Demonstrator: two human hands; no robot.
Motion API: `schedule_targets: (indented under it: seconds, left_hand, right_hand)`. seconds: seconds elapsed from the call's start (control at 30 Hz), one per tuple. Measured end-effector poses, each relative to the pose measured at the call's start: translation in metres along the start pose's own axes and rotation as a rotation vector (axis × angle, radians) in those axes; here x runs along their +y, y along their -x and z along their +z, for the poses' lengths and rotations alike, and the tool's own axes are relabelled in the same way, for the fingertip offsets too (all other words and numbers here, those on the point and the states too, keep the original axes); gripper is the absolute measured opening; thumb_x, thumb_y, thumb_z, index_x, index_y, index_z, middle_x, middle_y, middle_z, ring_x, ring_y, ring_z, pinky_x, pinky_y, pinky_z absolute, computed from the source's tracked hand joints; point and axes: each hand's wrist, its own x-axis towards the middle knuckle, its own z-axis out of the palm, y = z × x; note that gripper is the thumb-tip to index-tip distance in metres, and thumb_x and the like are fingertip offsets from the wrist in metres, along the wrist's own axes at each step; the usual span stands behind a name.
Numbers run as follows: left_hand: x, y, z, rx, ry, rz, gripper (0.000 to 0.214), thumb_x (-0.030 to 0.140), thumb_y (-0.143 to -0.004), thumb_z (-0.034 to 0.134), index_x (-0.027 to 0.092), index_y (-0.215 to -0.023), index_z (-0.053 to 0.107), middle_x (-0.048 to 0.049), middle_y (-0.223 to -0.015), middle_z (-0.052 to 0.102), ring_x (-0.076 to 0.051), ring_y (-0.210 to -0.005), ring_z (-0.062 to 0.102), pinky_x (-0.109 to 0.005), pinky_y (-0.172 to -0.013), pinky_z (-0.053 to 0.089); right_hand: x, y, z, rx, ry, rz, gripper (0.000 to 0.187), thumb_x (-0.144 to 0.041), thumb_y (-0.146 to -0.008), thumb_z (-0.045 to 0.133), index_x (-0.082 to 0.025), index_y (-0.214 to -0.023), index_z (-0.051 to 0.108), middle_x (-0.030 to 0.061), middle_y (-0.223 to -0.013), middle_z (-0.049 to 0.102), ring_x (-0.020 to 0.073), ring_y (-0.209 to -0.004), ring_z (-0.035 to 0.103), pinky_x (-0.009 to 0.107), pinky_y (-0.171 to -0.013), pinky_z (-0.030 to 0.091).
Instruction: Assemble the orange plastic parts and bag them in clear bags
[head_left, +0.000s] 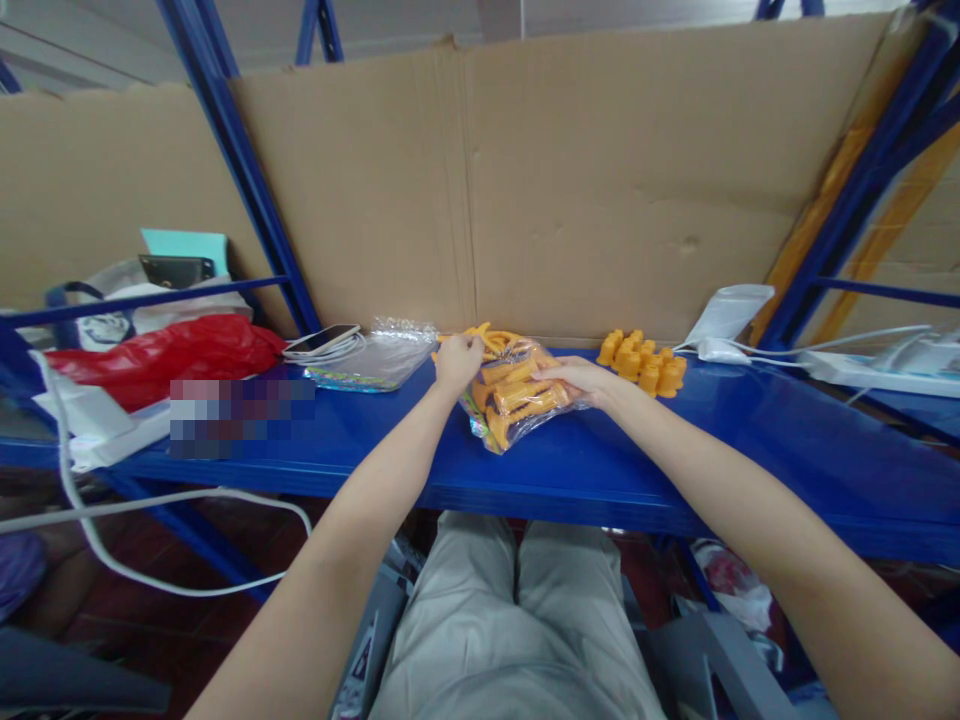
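Note:
A clear plastic bag (523,400) of orange plastic parts lies on the blue shelf top in front of me. My left hand (460,362) is closed at the bag's upper left, where thin curved orange plastic pieces (499,342) show; its fingers pinch one of them, though the grip is partly hidden. On the bag's right side, my right hand (581,380) grips the film, thumb over the parts inside. Just beyond that hand, several small orange plastic pieces (643,362) stand grouped on the shelf.
Flat clear bags (375,358) and a phone (324,340) with a white cable lie to the left. Further left are a red plastic bag (180,355) and a power strip (124,440). A white adapter (721,350) and another strip (877,372) sit right. Cardboard (555,180) stands behind.

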Motion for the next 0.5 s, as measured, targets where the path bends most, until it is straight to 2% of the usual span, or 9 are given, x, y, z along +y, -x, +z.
schedule_targets:
  seconds: [0.27, 0.43, 0.5]
  left_hand:
    - [0.0, -0.002, 0.0, 0.165, 0.057, -0.024, 0.028, 0.024, -0.089, 0.042, 0.02, -0.094, 0.069, -0.0051, -0.097, 0.074, -0.02, -0.096, 0.066, -0.028, -0.084, 0.045]
    - [0.004, 0.001, -0.001, 0.153, 0.115, 0.021, 0.027, 0.019, -0.088, 0.043, 0.016, -0.101, 0.067, -0.0089, -0.102, 0.073, -0.02, -0.098, 0.066, -0.029, -0.086, 0.046]
    - [0.004, 0.002, -0.001, 0.134, 0.126, 0.039, 0.026, 0.017, -0.087, 0.044, 0.016, -0.101, 0.067, -0.0094, -0.102, 0.073, -0.02, -0.097, 0.066, -0.029, -0.087, 0.046]
  right_hand:
    - [-0.026, 0.01, -0.01, 0.265, 0.017, -0.168, 0.012, -0.007, -0.083, 0.063, -0.014, -0.092, 0.066, 0.0113, -0.089, 0.074, 0.0199, -0.086, 0.071, 0.028, -0.077, 0.059]
    - [-0.038, 0.01, -0.027, 0.449, -0.031, -0.308, 0.01, -0.007, -0.083, 0.06, -0.016, -0.085, 0.062, 0.0104, -0.091, 0.074, 0.0192, -0.084, 0.071, 0.027, -0.073, 0.06]
    - [-0.046, 0.01, -0.038, 0.502, 0.043, -0.394, 0.006, -0.013, -0.084, 0.063, -0.017, -0.087, 0.063, 0.0102, -0.091, 0.074, 0.0213, -0.085, 0.072, 0.029, -0.07, 0.06]
